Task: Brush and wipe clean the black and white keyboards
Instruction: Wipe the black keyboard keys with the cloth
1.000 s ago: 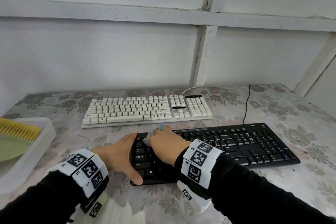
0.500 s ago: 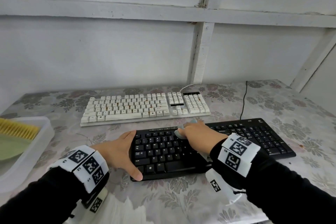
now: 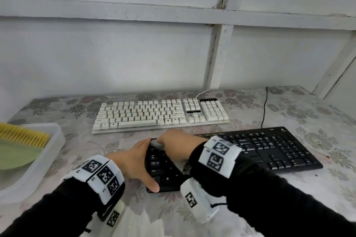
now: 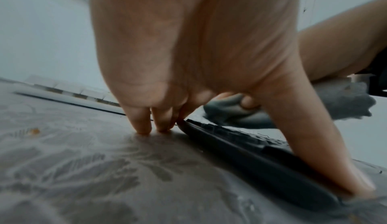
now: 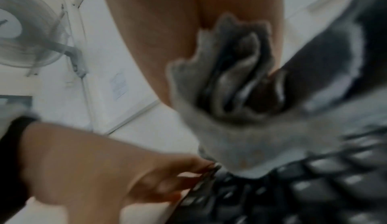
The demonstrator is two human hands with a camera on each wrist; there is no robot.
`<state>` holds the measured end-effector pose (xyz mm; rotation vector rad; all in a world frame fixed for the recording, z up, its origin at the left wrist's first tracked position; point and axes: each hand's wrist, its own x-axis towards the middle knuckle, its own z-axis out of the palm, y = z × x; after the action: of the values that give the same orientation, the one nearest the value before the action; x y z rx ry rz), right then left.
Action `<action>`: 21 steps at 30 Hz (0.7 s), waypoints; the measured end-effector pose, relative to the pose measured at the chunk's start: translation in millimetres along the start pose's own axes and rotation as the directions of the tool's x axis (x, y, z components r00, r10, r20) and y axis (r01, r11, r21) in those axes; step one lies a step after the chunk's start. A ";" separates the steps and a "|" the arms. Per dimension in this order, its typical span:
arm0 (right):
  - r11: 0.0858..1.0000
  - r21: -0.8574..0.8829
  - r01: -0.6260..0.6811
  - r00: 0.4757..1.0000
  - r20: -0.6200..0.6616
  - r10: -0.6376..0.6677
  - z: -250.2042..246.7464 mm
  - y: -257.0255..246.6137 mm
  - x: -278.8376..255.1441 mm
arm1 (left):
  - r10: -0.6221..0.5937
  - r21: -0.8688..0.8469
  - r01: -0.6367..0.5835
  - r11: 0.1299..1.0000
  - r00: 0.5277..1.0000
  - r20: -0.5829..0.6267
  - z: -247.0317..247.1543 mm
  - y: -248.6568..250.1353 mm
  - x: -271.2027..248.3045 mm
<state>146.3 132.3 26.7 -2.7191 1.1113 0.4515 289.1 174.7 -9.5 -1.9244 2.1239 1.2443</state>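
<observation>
The black keyboard point(image 3: 269, 150) lies at the front of the flowered table, and the white keyboard point(image 3: 159, 115) lies behind it. My left hand point(image 3: 134, 159) braces the black keyboard's left end: fingers straight at the far left corner, thumb along the front left corner. My right hand point(image 3: 177, 146) grips a bunched grey cloth point(image 3: 157, 144) and presses it on the top left keys, right beside the left fingers. The left wrist view shows the cloth point(image 4: 230, 111) behind my fingertips point(image 4: 144, 126), which rest on the table. In the blurred right wrist view the cloth point(image 5: 220, 111) hangs over the keys point(image 5: 293, 186).
A clear plastic tub point(image 3: 54, 140) at the left edge holds a yellow-bristled brush point(image 3: 25, 136) and a green piece point(image 3: 17, 156). A black cable point(image 3: 264, 106) runs from the black keyboard toward the wall. White paper point(image 3: 138, 225) lies at the table's front edge.
My right hand swept the cloth from the left keys to the middle of the black keyboard, then back to its top left corner. The left hand has stayed in place.
</observation>
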 end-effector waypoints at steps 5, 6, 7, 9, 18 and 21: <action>0.990 -0.142 0.005 1.000 -0.002 -0.006 17.4 -17.8 21.7 | -0.006 -0.037 0.006 0.999 1.000 -0.003 0.7 -1.7 0.4; 0.986 -0.169 0.008 1.000 -0.006 -0.009 20.3 -16.8 22.0 | -0.012 -0.027 0.012 1.000 1.000 -0.006 0.4 -2.1 0.8; 0.981 -0.196 0.015 1.000 -0.009 -0.017 22.7 -15.4 21.9 | -0.017 -0.018 0.017 1.000 1.000 -0.008 0.0 -2.3 1.5; 0.975 -0.221 0.014 1.000 -0.016 -0.018 24.5 -10.1 19.6 | -0.021 -0.008 0.021 1.000 1.000 -0.005 -0.9 -1.0 1.8; 0.992 -0.078 -0.102 0.993 -0.060 0.097 29.0 39.5 -17.1 | 0.015 -0.078 -0.018 0.997 0.999 -0.044 3.2 0.7 1.8; 0.985 -0.099 -0.140 0.989 -0.059 0.134 27.8 59.2 -33.6 | 0.014 -0.110 -0.019 0.994 0.999 -0.042 3.7 -3.7 4.1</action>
<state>75.9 119.8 9.5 -2.7672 1.3305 0.4725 289.5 173.6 -16.0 -1.9952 2.1377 1.3646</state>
